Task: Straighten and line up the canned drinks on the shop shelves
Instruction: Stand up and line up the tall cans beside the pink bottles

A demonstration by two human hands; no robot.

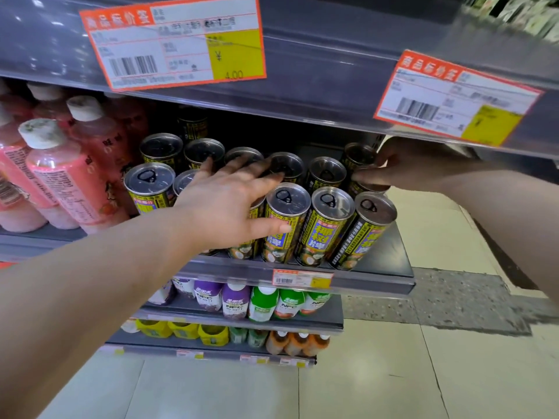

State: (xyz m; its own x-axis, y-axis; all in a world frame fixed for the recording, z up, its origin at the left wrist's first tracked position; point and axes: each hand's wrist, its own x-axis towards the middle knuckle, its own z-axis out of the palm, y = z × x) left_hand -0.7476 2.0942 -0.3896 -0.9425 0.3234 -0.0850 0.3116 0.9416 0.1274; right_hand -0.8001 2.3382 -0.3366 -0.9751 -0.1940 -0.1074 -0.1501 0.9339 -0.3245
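Several tall black-and-yellow drink cans [284, 225] with silver tops stand in rows on a grey shelf [390, 258]. My left hand [230, 204] lies spread over the front and middle rows, fingers straight on the can tops, thumb against a front can's side. My right hand [402, 167] reaches in from the right under the upper shelf and pinches the top of a can [367, 184] in the second row at the right end. The front right can [363, 231] leans slightly to the right.
Pink bottles [63, 176] with white caps fill the shelf's left part. The upper shelf edge [302, 86] with orange price tags overhangs closely. Lower shelves hold purple and green bottles [236, 300] and yellow packs. Tiled floor [423, 358] lies to the right of the shelf end.
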